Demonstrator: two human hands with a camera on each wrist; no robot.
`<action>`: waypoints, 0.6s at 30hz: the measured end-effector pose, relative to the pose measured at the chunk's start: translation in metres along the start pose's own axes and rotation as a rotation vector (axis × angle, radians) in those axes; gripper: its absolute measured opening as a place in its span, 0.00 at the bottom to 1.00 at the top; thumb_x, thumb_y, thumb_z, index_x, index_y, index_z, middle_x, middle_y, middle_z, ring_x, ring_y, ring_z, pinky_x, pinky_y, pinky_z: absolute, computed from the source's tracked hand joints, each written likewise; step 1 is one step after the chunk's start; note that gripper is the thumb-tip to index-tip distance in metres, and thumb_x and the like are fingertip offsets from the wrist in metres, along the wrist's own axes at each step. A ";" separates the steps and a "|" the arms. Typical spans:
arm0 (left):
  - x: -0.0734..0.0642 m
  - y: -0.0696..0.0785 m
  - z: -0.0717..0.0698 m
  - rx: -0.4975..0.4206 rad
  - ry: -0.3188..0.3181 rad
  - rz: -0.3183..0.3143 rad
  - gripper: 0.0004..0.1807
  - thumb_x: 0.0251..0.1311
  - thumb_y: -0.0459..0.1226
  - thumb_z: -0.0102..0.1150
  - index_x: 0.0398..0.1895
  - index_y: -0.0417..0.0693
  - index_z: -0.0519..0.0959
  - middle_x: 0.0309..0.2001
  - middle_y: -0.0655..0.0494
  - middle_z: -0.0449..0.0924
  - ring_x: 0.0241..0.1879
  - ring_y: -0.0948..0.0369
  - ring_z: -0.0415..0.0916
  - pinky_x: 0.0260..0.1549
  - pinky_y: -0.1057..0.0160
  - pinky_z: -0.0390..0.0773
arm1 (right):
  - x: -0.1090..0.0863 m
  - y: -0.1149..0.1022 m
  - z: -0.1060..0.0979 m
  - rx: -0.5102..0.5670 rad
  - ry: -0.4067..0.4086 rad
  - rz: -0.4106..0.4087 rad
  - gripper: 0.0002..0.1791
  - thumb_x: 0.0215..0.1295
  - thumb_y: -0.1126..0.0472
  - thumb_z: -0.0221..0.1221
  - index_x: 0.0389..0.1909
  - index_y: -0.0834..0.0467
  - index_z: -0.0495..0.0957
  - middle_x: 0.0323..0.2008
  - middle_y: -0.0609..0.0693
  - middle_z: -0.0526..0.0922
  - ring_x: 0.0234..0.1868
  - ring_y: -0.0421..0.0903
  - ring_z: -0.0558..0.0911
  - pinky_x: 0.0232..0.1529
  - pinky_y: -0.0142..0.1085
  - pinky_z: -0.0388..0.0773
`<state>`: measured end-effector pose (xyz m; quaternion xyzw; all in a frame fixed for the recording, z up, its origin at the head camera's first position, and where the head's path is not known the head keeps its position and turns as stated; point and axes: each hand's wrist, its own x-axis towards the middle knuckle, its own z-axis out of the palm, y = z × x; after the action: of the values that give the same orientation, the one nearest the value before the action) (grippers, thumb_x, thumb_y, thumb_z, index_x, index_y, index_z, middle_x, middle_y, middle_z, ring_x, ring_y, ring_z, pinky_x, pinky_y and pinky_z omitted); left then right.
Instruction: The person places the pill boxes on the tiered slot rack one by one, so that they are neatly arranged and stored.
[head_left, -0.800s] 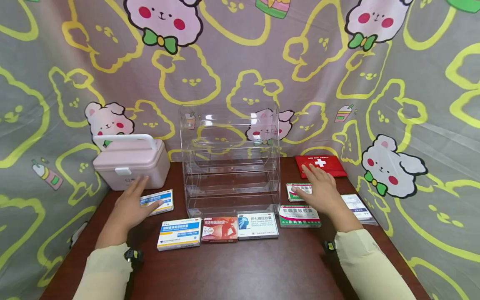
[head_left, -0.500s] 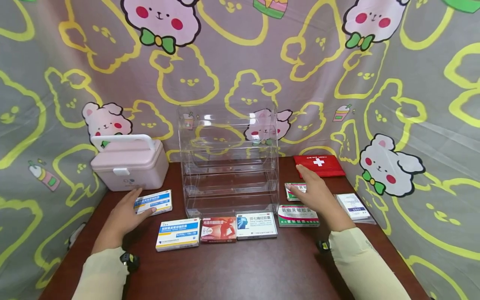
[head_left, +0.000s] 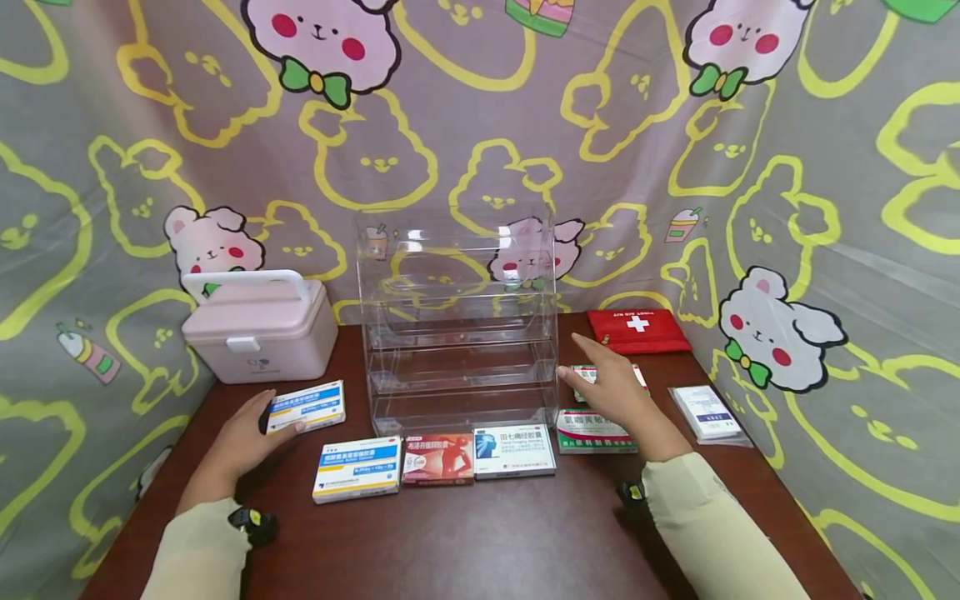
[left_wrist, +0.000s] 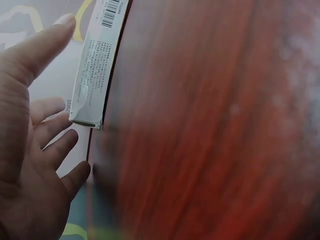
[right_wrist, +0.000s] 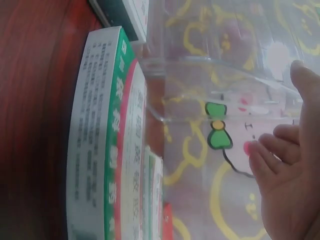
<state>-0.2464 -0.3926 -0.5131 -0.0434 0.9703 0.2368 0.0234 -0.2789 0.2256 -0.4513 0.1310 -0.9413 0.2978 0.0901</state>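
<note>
My left hand [head_left: 242, 439] hovers at the left with fingers apart, beside a blue-and-white medicine box [head_left: 306, 406]. In the left wrist view the fingers reach behind a box's end [left_wrist: 95, 70]; I cannot tell whether they touch it. My right hand [head_left: 621, 398], empty, is held over two green-and-white medicine boxes, the nearer one [head_left: 597, 433] and a smaller one [head_left: 639, 377] that it partly covers. The right wrist view has the nearer green box [right_wrist: 90, 135] apart from the fingers. Between the hands stands a clear tiered display rack [head_left: 463, 377].
Before the rack lie a second blue-and-white box [head_left: 357, 469], a red box [head_left: 438, 458] and a white box [head_left: 514, 451]. A pink carry case [head_left: 258, 333] stands back left. At right are a red first aid pouch [head_left: 641, 332] and a white packet [head_left: 707, 414].
My right hand has shifted left, toward the rack, uncovering more of the red pouch. The left hand has drawn slightly left and down. The boxes stay in place.
</note>
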 end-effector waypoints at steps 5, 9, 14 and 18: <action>0.000 0.000 -0.001 -0.009 -0.030 -0.039 0.67 0.68 0.69 0.62 0.86 0.27 0.45 0.82 0.19 0.46 0.81 0.24 0.46 0.78 0.23 0.54 | 0.005 -0.005 0.003 0.033 0.018 -0.026 0.44 0.75 0.41 0.65 0.84 0.58 0.65 0.79 0.64 0.72 0.80 0.66 0.70 0.79 0.66 0.67; 0.002 -0.002 -0.002 -0.054 -0.063 -0.076 0.66 0.70 0.68 0.60 0.87 0.29 0.43 0.83 0.19 0.44 0.82 0.24 0.44 0.80 0.24 0.51 | 0.008 -0.008 0.007 0.070 0.032 -0.031 0.43 0.76 0.42 0.65 0.83 0.59 0.66 0.79 0.64 0.72 0.79 0.66 0.71 0.79 0.66 0.67; 0.004 -0.004 -0.001 -0.106 -0.097 -0.112 0.66 0.70 0.69 0.59 0.88 0.32 0.40 0.84 0.20 0.41 0.83 0.24 0.40 0.80 0.24 0.47 | 0.011 -0.011 0.013 0.123 0.063 -0.048 0.41 0.76 0.44 0.65 0.82 0.60 0.68 0.77 0.64 0.75 0.78 0.65 0.74 0.78 0.65 0.70; 0.005 -0.006 0.000 -0.112 -0.103 -0.119 0.66 0.70 0.70 0.59 0.88 0.32 0.40 0.84 0.21 0.41 0.83 0.24 0.40 0.80 0.23 0.47 | 0.015 -0.012 0.019 0.177 0.088 -0.042 0.39 0.77 0.45 0.65 0.81 0.59 0.69 0.73 0.62 0.80 0.72 0.62 0.80 0.74 0.63 0.76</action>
<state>-0.2507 -0.3980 -0.5164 -0.0898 0.9489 0.2906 0.0846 -0.2912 0.2020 -0.4569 0.1448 -0.9035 0.3832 0.1256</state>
